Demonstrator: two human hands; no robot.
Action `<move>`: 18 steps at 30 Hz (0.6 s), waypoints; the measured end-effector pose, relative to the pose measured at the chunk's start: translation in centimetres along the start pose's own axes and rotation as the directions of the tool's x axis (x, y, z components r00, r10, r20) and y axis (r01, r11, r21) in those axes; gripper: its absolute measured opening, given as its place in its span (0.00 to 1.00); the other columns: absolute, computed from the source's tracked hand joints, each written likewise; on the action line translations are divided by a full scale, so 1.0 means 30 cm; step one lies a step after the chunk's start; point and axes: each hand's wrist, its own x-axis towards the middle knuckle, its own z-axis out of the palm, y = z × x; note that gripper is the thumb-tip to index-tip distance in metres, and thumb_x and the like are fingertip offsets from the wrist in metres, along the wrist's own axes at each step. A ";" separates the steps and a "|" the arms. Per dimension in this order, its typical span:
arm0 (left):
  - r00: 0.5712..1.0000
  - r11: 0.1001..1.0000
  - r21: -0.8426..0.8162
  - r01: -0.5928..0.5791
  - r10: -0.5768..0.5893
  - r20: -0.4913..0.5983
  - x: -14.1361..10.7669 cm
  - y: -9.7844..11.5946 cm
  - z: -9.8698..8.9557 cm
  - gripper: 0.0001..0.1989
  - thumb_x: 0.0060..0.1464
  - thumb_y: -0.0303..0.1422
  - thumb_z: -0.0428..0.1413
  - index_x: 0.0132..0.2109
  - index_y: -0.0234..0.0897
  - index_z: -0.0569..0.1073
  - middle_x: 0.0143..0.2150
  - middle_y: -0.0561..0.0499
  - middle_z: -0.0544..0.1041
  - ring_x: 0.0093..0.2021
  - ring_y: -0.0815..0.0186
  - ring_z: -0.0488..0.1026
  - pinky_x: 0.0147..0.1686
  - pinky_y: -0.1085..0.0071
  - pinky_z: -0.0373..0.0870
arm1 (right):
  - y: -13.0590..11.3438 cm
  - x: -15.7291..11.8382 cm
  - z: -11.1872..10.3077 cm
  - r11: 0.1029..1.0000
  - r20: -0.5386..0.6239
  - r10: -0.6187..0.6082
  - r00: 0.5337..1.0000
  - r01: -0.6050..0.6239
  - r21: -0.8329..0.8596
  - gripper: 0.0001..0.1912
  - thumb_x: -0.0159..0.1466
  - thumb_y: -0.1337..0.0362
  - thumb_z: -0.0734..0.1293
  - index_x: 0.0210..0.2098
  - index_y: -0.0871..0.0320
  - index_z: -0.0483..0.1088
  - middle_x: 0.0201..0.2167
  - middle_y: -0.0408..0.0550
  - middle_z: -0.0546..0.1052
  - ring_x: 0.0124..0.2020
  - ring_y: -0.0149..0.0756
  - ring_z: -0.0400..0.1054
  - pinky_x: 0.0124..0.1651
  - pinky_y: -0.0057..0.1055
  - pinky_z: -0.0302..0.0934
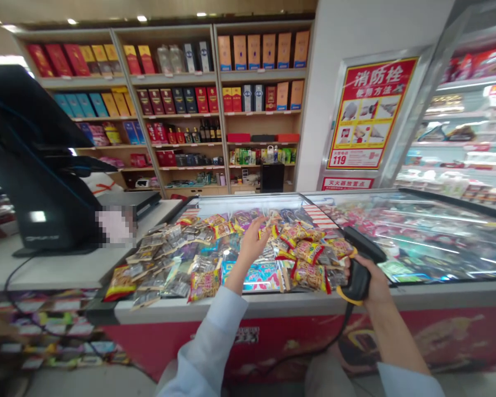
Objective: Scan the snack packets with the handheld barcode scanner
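My right hand (374,289) is wrapped round the handle of a black barcode scanner (364,244) with yellow trim, held near the freezer's front edge. Its cable hangs down in front. My left hand (254,241) reaches over the middle of the spread of snack packets, fingers stretched out, with nothing visible in it. Yellow and red snack packets (309,252) lie between the two hands. More clear and brownish packets (169,245) cover the left part of the glass top. A blue and pink package (254,275) shows below my left forearm, under the glass or on it; I cannot tell which.
The chest freezer (273,310) stretches across in front of me, frozen goods showing through its right glass. On the counter (58,270) at left stands a black checkout terminal (53,198). Shelves of boxed goods (177,102) line the back wall. A lit display fridge (471,132) stands at right.
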 end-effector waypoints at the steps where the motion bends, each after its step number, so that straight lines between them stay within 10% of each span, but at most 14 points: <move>1: 1.000 1.000 0.010 0.003 -0.003 -0.016 -0.003 -0.005 -0.037 0.19 0.56 0.31 0.52 0.55 0.39 0.70 0.59 0.43 0.70 0.61 0.58 0.64 0.62 0.57 0.58 | -0.001 -0.007 0.028 1.000 0.014 0.029 0.999 -0.029 0.003 0.14 0.47 0.57 0.73 0.26 0.59 0.69 0.18 0.43 0.71 0.13 0.29 0.63 0.12 0.25 0.58; 18: 0.966 0.979 0.075 0.192 -0.175 -0.190 -0.175 -0.232 -0.499 0.15 0.54 0.34 0.53 0.48 0.40 0.74 0.57 0.45 0.71 0.60 0.57 0.65 0.60 0.55 0.59 | 0.263 -0.121 0.502 0.989 0.260 0.150 0.954 -0.145 -0.038 0.14 0.47 0.59 0.73 0.29 0.60 0.70 0.17 0.41 0.72 0.14 0.28 0.63 0.14 0.24 0.59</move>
